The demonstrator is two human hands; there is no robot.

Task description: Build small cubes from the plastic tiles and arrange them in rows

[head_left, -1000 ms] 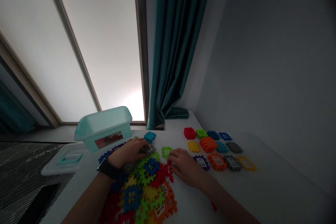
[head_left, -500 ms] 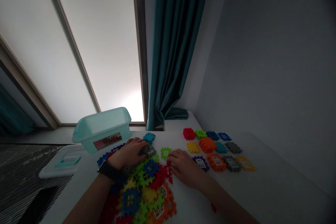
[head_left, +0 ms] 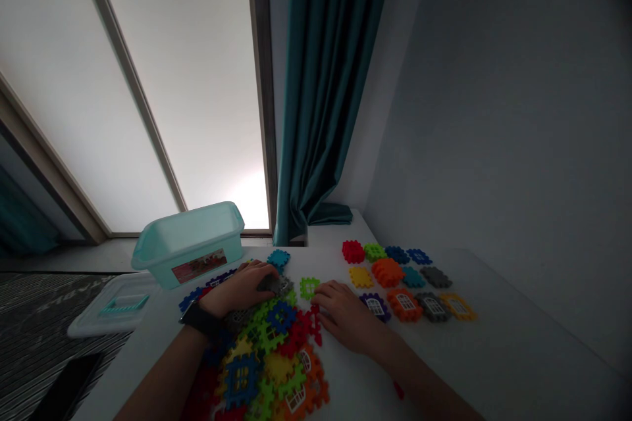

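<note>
My left hand (head_left: 247, 288), with a dark watch on the wrist, reaches over the far side of a heap of interlocking plastic blocks (head_left: 281, 318). Its thumb and fingers are closed on a grey block (head_left: 283, 286); part of the block is hidden beneath them. To its right, my right hand (head_left: 343, 312) lies low over the table, fingers stretched forward and holding nothing that I can see. Its fingertips are next to a light green window block (head_left: 309, 287) and a red piece (head_left: 315, 325). A light blue block (head_left: 279, 258) lies beyond my left hand.
Rows of sorted blocks (head_left: 388, 272) lie on the white table (head_left: 474, 342) to the right. A teal plastic box (head_left: 158, 268) stands at the back left, its lid (head_left: 111, 306) beside it. A dark phone-like slab (head_left: 69, 385) lies lower left. Behind hangs a teal curtain (head_left: 326, 99).
The whole view has shifted slightly. My left hand stays at the grey block with a small movement of the fingers; my right hand holds nearly the same place.
</note>
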